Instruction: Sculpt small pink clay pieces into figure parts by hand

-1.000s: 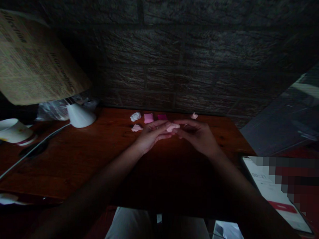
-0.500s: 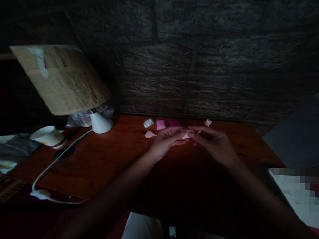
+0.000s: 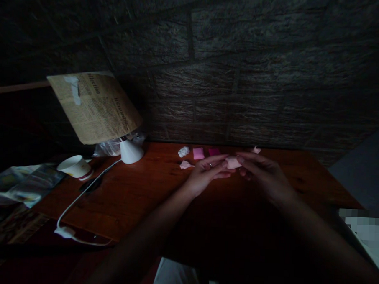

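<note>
A pale pink piece of what looks like modelling clay [image 3: 233, 162] is pinched between my two hands above the wooden table [image 3: 136, 198]. My left hand [image 3: 207, 171] grips its left end between thumb and fingers; a ring shows on one finger. On the other end, my right hand [image 3: 262, 172] closes with thumb and fingertips. Just beyond my left hand lie a pink square [image 3: 198, 153], a dark magenta square [image 3: 213, 152], a white lump [image 3: 183, 151] and a pale pink scrap [image 3: 186, 164]. Another pale pink bit [image 3: 256, 149] sits behind my right hand.
At the left stands a lamp with a newsprint-patterned shade [image 3: 97, 106] and white base [image 3: 131, 152]. Its white cord [image 3: 77, 200] runs over the table's front edge. A paper cup [image 3: 75, 167] and plastic bags [image 3: 33, 183] are farther left. A dark brick wall [image 3: 274, 78] rises behind.
The view has shifted, so everything on the table appears farther right. The clay in my fingers now shows a smoother, blockier side. Both hands still hold it.
</note>
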`<state>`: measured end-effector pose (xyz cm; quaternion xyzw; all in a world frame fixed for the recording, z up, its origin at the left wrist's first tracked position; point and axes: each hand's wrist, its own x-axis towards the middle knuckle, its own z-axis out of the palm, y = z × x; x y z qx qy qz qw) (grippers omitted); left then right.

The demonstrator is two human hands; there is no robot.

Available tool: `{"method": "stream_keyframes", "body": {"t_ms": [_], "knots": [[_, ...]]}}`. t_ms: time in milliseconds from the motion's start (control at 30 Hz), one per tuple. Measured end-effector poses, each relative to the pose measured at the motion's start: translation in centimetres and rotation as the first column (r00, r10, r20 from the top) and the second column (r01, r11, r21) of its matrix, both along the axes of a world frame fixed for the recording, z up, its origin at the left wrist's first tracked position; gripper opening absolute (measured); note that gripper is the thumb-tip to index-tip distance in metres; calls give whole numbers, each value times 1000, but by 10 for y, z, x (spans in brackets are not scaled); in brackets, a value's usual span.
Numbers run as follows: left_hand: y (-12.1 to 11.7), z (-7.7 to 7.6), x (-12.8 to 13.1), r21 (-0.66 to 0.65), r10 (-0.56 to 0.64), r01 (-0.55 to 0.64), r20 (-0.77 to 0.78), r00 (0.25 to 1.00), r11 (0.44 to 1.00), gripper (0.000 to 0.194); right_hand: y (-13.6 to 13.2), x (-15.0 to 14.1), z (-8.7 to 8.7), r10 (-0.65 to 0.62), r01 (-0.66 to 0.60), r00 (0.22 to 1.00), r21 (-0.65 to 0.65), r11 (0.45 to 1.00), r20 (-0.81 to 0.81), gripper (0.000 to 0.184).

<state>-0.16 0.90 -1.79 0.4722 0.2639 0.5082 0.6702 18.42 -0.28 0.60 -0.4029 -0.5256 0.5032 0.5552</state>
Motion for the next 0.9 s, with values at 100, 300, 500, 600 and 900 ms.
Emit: {"method": "stream_keyframes", "body": {"t_ms": [100,300,500,600,900], "knots": [[-2,2,1,-1,-3,3,17,1000,1000,35,0,0,-1,28,-30,998,-44,999,-53,32],[-2,2,1,18,15,-15,40,999,1000,35,5,2,-7,100,-111,984,-67,992,-147,30],[1,-1,1,18,60,-60,4,998,998,38,4,0,-7,134,-164,966,-122,979,-220,31],[2,-2,1,9,62,-62,25,998,998,38,2,-2,-5,128,-161,963,-128,979,-236,33],[1,0,-1,40,33,-34,35,999,999,37,1,-2,-4,129,-162,966,-133,978,-225,34]]}}
